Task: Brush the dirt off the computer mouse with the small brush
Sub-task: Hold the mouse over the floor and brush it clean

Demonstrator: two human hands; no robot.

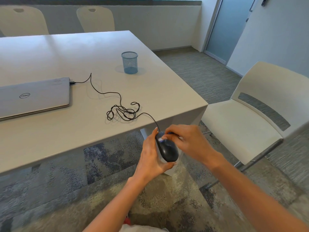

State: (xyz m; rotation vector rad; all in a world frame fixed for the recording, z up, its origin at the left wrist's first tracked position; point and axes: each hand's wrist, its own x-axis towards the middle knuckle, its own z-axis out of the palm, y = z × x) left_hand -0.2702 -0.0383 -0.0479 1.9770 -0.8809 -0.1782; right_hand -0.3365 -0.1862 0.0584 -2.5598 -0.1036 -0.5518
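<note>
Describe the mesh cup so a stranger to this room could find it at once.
Start at the big white table. Near its right edge, beyond the closed laptop and the tangled black cable, stands a mesh cup. It alone is blue, upright and see-through.

One table. Three chairs: the far left chair, the far middle chair and the right chair. One laptop, at the left. One mesh cup, toward the far side. One mouse, near, with one cable. One brush, mostly hidden. Two hands, both near: the left hand and the right hand.
</note>
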